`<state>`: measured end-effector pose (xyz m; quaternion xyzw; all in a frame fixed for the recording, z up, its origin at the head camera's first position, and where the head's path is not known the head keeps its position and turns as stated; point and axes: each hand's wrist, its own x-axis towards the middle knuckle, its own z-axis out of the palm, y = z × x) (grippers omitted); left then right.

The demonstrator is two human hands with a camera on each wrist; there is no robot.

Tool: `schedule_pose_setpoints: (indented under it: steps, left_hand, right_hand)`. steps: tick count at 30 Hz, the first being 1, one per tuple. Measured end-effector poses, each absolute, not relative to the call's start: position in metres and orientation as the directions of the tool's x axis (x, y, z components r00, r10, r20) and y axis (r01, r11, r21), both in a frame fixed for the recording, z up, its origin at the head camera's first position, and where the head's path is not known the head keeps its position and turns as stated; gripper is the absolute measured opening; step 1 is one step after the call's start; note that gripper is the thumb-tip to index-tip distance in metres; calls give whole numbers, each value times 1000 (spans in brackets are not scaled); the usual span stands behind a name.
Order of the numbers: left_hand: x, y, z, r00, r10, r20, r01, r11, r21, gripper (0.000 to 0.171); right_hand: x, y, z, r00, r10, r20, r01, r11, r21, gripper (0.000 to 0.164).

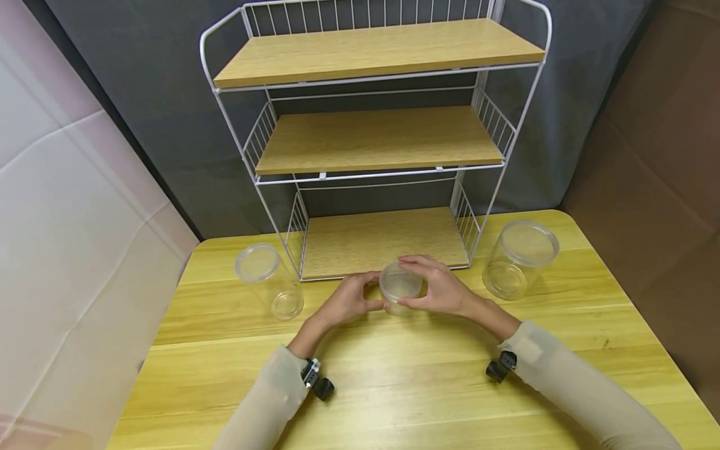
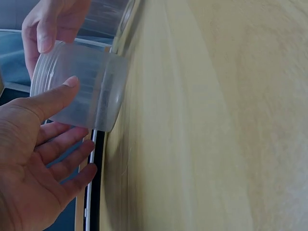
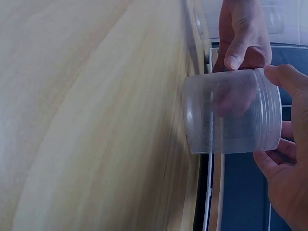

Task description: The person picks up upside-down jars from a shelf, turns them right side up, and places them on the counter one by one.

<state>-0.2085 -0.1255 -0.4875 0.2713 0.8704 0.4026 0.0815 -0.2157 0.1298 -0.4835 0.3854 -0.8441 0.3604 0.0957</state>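
Observation:
A small clear plastic jar (image 1: 400, 284) with a round lid stands upright on the table, just in front of the bottom shelf. My right hand (image 1: 435, 287) grips its upper part from the right, fingers behind and thumb in front. From the left, my left hand (image 1: 351, 299) holds the jar between thumb and fingers. In the left wrist view the left thumb (image 2: 57, 98) lies along the jar's wall, with the other fingers loosely bent beside it. The right wrist view shows the jar's ribbed rim (image 3: 270, 113) between the right thumb and fingers.
A white wire rack with three wooden shelves (image 1: 382, 140) stands at the back of the wooden table (image 1: 394, 387). One tall clear jar (image 1: 270, 281) stands left of it, and a wider clear jar (image 1: 519, 259) stands right. A pale cloth wall (image 1: 73, 206) flanks the left side.

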Motion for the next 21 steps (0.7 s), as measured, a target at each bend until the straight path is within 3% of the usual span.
schedule_pose_setpoints:
  steps: [11,21]
  left_hand:
    - [-206,-136,-479,-848,525,70,419,583,696,70]
    - [-190,-156,-436,-859,488,157,467,618,633,78]
  right_hand:
    - [-212,134,-479,-688,-619,379,-717,499,-486,71]
    - [-201,158,-454,-672,-631,387,-738,526,-424,72]
